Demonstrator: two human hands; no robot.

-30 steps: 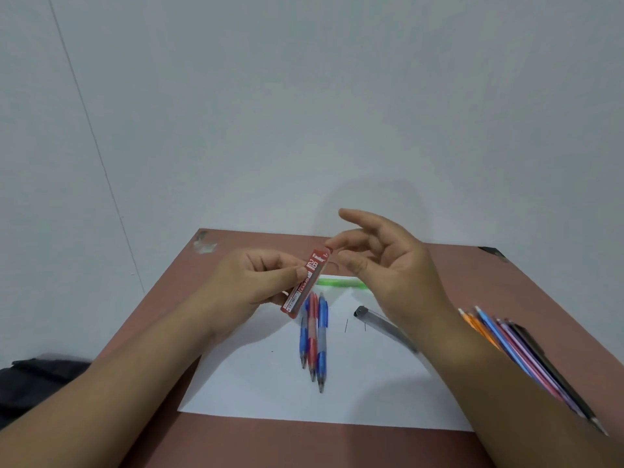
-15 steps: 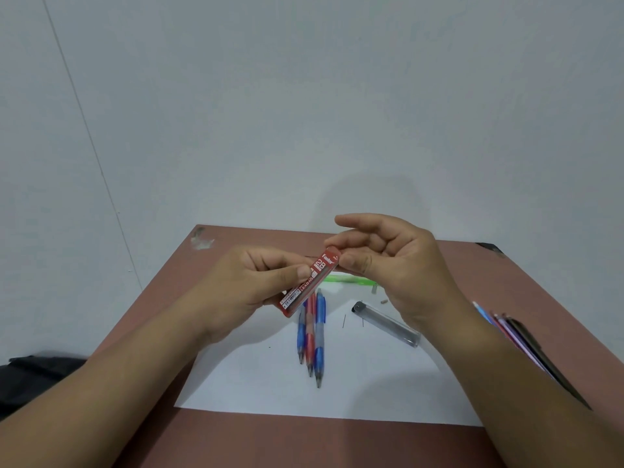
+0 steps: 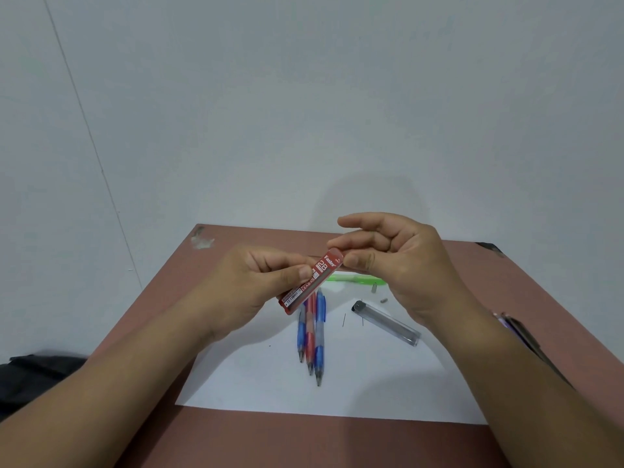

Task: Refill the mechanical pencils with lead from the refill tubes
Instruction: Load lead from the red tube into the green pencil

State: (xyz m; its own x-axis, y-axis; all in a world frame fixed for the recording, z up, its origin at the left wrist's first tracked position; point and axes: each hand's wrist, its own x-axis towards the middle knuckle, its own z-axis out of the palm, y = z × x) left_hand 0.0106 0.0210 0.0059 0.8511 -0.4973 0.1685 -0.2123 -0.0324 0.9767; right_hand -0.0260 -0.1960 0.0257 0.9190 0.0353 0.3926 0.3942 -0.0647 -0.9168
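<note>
Low in the frame three mechanical pencils (image 3: 312, 336) lie on white paper (image 3: 371, 376), tops hidden behind the red refill tube (image 3: 312, 283) gripped mid-frame by the left hand (image 3: 256, 285), its top pinched by the right hand (image 3: 401, 265), a green pencil (image 3: 351, 279) half hidden beyond

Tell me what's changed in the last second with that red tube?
Little. The right hand curled its fingers closer onto the top end of the red lead tube. The left hand still grips its lower part. Three pencils and the clear tube stayed put on the paper.
</note>
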